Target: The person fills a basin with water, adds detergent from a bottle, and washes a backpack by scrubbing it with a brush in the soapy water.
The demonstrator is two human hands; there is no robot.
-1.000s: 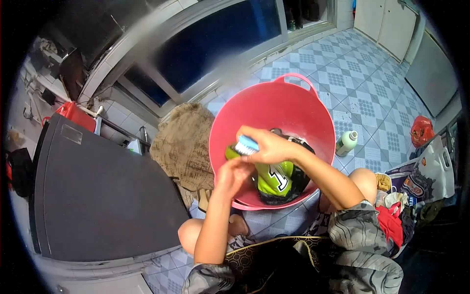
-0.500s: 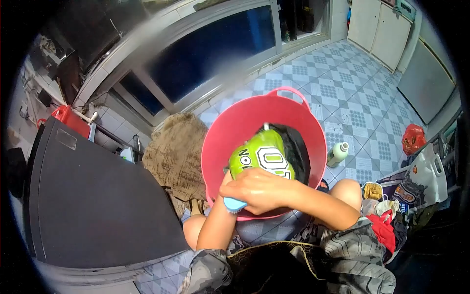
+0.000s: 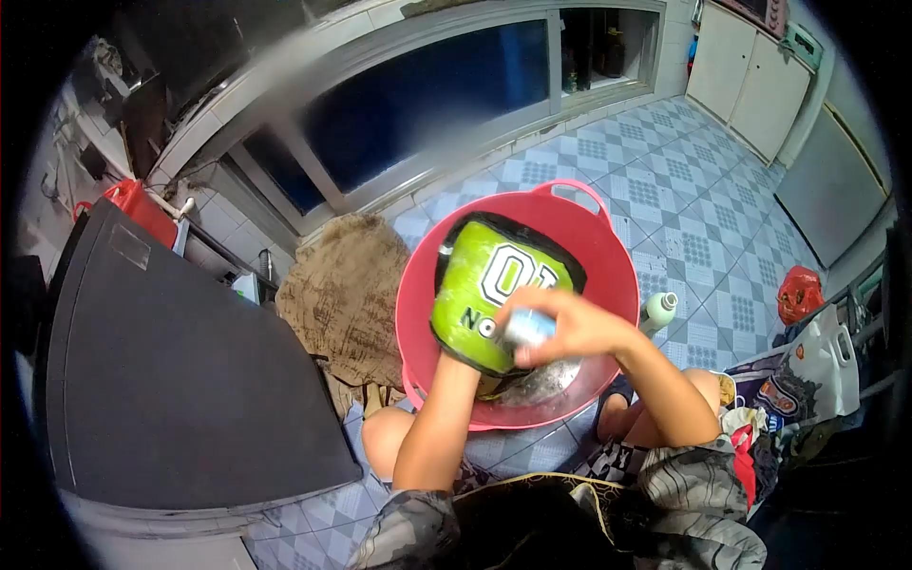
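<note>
A lime-green and black fabric piece (image 3: 467, 275), maybe a bag, with white lettering and white foam on its face, is propped up over a pink tub (image 3: 616, 271). My left hand (image 3: 460, 372) goes into or behind its lower edge, so the fingers are hidden. My right hand (image 3: 578, 325) grips a light blue scrub brush (image 3: 530, 329), blurred by motion, against or just over the lettered face. Sudsy water (image 3: 551, 380) shows in the tub below.
A pale green bottle (image 3: 658, 310) stands on the tiles right of the tub. A brown mat (image 3: 342, 294) lies to the left, beside a dark cabinet (image 3: 190, 361). At the right are a red plastic bag (image 3: 801, 294) and a white handled bag (image 3: 822, 351).
The green fabric piece has been raised and turned so its face shows more fully. My right hand and the brush have moved up and right, off my left forearm onto the lettering.
</note>
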